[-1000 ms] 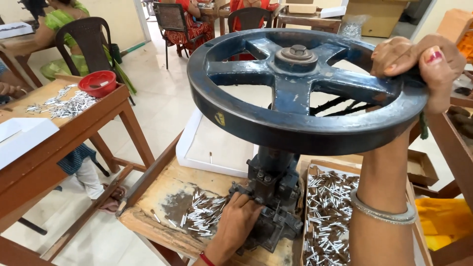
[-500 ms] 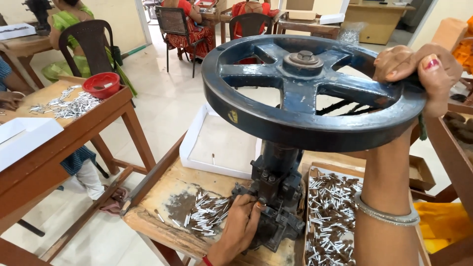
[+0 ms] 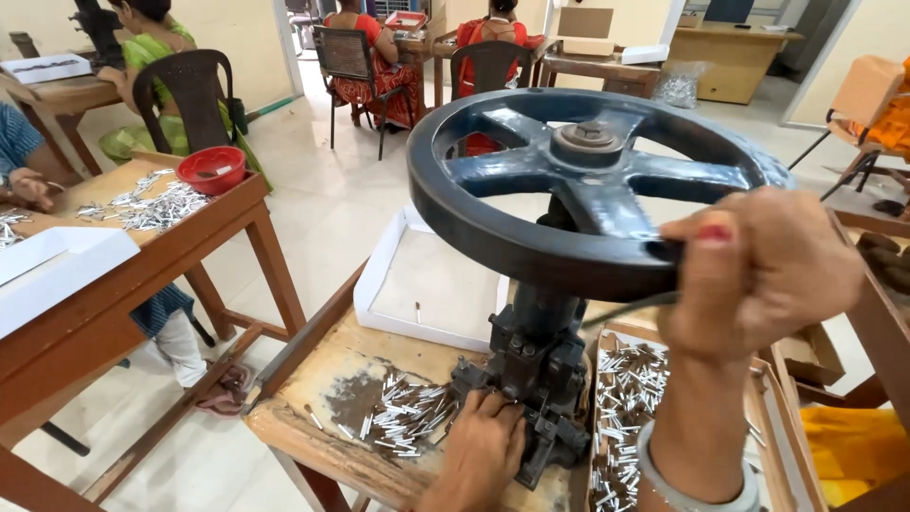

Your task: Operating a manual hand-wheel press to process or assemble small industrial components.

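right hand [image 3: 758, 270] raised, fist clenched, left hand [image 3: 483, 450] low

press [image 3: 531, 379] sits on the wooden bench [image 3: 313, 431] in front of me, handwheel [image 3: 588, 180] on top of it. my right hand [image 3: 758, 275] is on the wheel rim, near side. my left hand [image 3: 483, 455] is low at the press base, just right of a pile of small metal pieces [image 3: 403, 417]. tray of more pieces [image 3: 630, 408] right of the press. shallow box [image 3: 427, 284] behind it. another table [image 3: 142, 246] off to the left, bowl [image 3: 211, 169] on it.
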